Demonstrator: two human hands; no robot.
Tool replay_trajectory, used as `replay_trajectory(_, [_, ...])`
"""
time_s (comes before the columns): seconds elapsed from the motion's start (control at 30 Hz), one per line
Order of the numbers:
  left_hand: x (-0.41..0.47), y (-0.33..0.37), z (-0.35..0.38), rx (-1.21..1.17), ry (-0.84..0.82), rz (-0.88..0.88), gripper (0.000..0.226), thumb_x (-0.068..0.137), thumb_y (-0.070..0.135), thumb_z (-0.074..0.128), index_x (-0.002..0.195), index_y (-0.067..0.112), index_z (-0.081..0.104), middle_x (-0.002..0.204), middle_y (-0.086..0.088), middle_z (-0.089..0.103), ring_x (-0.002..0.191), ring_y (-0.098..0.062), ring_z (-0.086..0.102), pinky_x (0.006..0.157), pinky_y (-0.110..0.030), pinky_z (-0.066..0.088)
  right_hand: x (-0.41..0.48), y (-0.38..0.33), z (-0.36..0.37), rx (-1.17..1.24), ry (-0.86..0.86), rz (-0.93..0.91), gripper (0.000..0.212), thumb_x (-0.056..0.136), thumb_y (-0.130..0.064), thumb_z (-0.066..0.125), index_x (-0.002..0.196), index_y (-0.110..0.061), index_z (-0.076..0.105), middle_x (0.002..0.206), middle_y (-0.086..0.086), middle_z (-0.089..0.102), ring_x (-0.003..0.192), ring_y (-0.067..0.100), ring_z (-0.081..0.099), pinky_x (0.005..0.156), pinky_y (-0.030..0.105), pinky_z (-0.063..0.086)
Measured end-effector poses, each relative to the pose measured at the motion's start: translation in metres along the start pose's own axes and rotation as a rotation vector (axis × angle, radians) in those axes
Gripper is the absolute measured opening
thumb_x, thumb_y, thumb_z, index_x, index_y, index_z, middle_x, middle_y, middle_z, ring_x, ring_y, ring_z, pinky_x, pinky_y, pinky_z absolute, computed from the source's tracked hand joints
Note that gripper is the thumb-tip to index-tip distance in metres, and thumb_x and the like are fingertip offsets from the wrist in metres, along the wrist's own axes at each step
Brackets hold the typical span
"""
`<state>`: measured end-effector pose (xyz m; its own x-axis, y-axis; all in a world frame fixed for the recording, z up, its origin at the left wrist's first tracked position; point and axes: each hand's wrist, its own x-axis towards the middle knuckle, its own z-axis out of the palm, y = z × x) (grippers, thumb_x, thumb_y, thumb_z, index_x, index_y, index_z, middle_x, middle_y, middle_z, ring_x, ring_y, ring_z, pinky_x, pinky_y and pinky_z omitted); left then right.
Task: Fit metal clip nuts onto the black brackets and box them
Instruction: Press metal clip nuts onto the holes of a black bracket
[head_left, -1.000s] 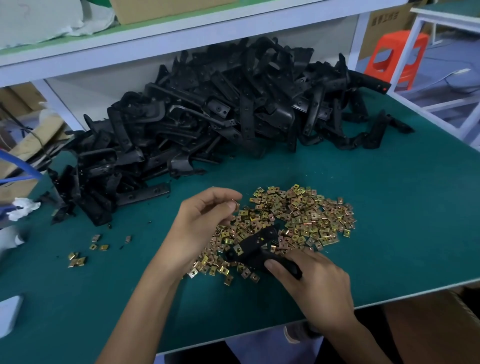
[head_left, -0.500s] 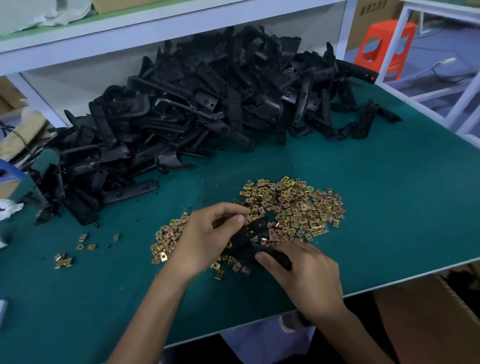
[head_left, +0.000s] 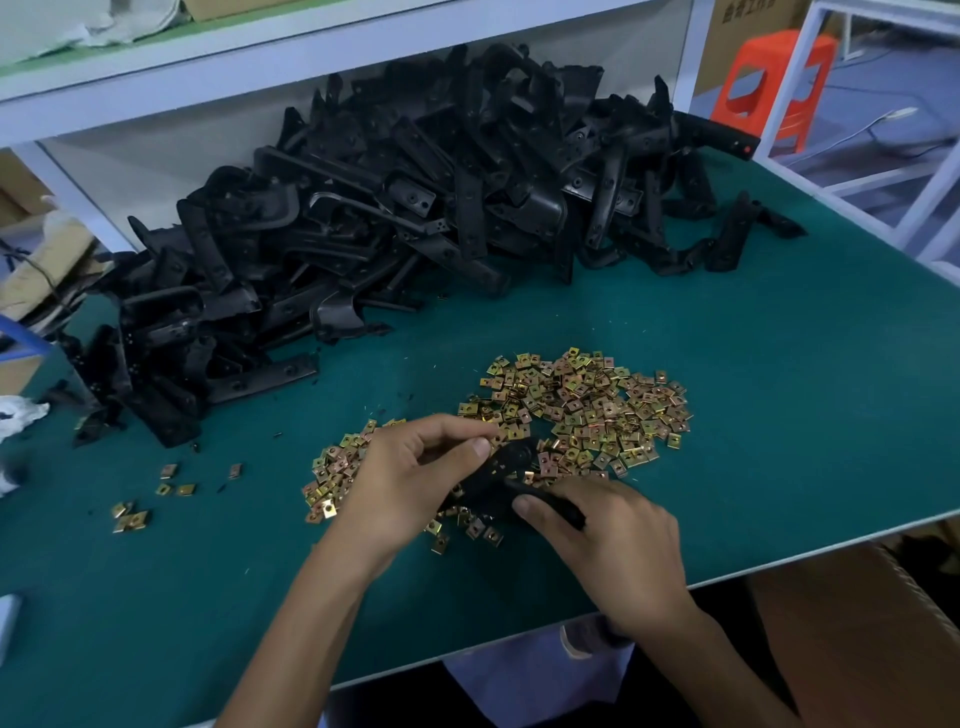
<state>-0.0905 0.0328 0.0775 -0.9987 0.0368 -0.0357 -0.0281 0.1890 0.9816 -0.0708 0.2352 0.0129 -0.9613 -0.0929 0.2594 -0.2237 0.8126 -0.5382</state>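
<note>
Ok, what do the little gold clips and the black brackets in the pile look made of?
Clip nuts: thin sheet metal by the look, shiny yellow-gold plating with rainbow tints. Black brackets: matte black, rounded moulded shapes, probably plastic; coated metal can't be ruled out.

Green table (head_left: 779, 415) bears black brackets (head_left: 415, 208), clip nuts (head_left: 597, 405).

Black, brass and teal on the desk (head_left: 779, 395)
The desk is plain dark teal green with a pale edge; the heaped brackets (head_left: 415, 208) are matt black, like the single bracket (head_left: 511, 457) lying across the clip nuts (head_left: 597, 405), which are brassy gold with green and pink tints; the shelf frame (head_left: 311, 47) is white, the stool (head_left: 779, 78) orange-red, the cardboard box (head_left: 748, 31) brown with dark print.
</note>
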Motion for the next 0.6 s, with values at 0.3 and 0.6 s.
replay_trajectory(0.3, [-0.003, -0.014, 0.004, -0.120, 0.057, 0.019, 0.015, 0.084, 0.028, 0.072, 0.095, 0.033, 0.081, 0.094, -0.001, 0.078, 0.085, -0.014, 0.073, 0.071, -0.025, 0.057, 0.003, 0.002, 0.000, -0.002, -0.046, 0.002, 0.060, 0.088, -0.080, 0.034, 0.076, -0.028, 0.063, 0.067, -0.010, 0.057, 0.066, 0.010, 0.052, 0.050, 0.021, 0.027])
replay_trajectory(0.6, [-0.002, -0.007, -0.004, 0.262, -0.030, 0.142, 0.025, 0.093, 0.028, 0.072, 0.104, 0.051, 0.074, 0.100, 0.021, 0.075, 0.094, 0.000, 0.071, 0.078, -0.020, 0.057, 0.003, 0.003, 0.000, -0.021, -0.066, 0.009, 0.066, 0.087, -0.084, 0.027, 0.079, -0.029, 0.063, 0.068, -0.010, 0.058, 0.065, 0.008, 0.053, 0.050, 0.025, 0.032])
